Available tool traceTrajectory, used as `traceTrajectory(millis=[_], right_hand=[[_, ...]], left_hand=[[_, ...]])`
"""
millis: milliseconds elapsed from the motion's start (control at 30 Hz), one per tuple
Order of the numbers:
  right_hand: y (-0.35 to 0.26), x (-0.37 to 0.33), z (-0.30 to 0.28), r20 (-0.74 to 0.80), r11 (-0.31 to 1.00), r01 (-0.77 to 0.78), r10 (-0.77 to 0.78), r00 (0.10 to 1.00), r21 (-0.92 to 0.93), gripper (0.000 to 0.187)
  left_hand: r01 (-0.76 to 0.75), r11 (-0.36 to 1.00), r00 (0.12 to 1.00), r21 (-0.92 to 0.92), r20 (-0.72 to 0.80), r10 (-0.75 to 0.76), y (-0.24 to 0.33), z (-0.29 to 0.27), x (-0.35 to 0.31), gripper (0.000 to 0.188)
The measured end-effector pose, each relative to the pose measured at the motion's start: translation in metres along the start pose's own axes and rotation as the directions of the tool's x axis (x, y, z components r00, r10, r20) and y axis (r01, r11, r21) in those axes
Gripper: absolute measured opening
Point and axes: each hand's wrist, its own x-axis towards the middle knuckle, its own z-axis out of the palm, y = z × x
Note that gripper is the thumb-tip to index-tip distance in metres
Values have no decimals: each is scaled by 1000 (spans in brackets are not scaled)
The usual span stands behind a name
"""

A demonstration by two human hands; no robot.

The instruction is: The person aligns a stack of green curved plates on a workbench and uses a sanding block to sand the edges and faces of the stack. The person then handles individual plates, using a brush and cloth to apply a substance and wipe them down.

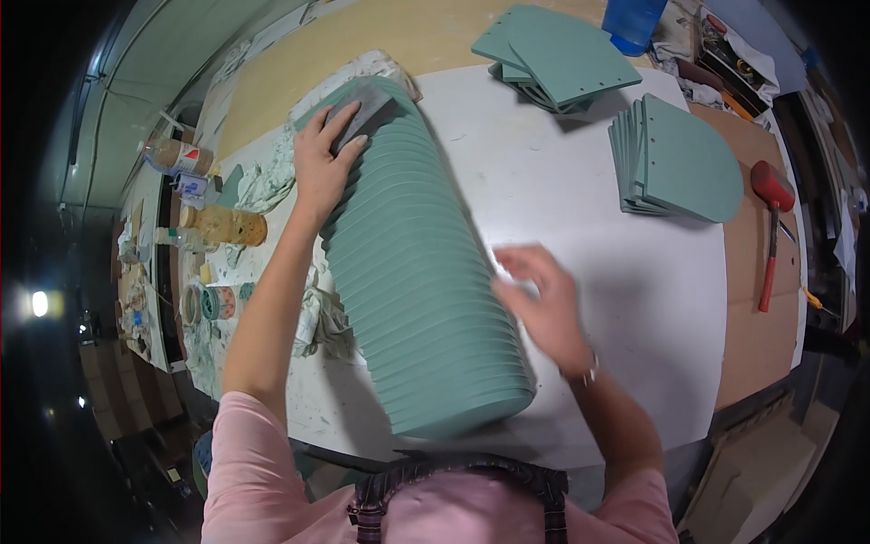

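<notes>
One person at the bench, two bare hands at work. Left hand (322,163): fingers and thumb closed about one dark grey block (366,114), pressed to the far end of one long row of green slabs (421,272). Row lies lengthwise on the white tabletop (634,308), near end toward the wearer; well over a dozen slabs, packed too tight for an exact count. Right hand (548,304): blurred, fingers loosely parted, nothing seen in it; just beside the row's right flank, contact impossible to tell. Beyond, two smaller piles of green panels: one at the far edge (580,59), one to the right (693,163). One red-headed mallet (771,249) farther right. One blue container (632,24) at the back. Left side: one amber jar (231,226).
</notes>
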Motion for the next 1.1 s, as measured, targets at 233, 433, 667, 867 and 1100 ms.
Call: traceTrajectory(millis=[233,433,667,867,1100], right_hand=[[12,159,61,52,998,62,-61,997,-13,17],[3,179,51,318,962,176,-104,943,-207,18],[5,173,40,333,981,127,-71,940,-150,17],[-1,181,53,276,962,60,17,961,-268,22],[13,173,49,267,997,-20,40,963,-76,17]], left_hand=[[-46,983,993,175,-97,64,16,8,-8,48],[-28,984,994,177,-100,46,12,4,-9,48],[-49,976,990,213,-118,76,15,8,-7,47],[-19,982,994,187,-99,38,17,7,-7,48],[-25,981,994,193,-101,46,19,6,-7,48]])
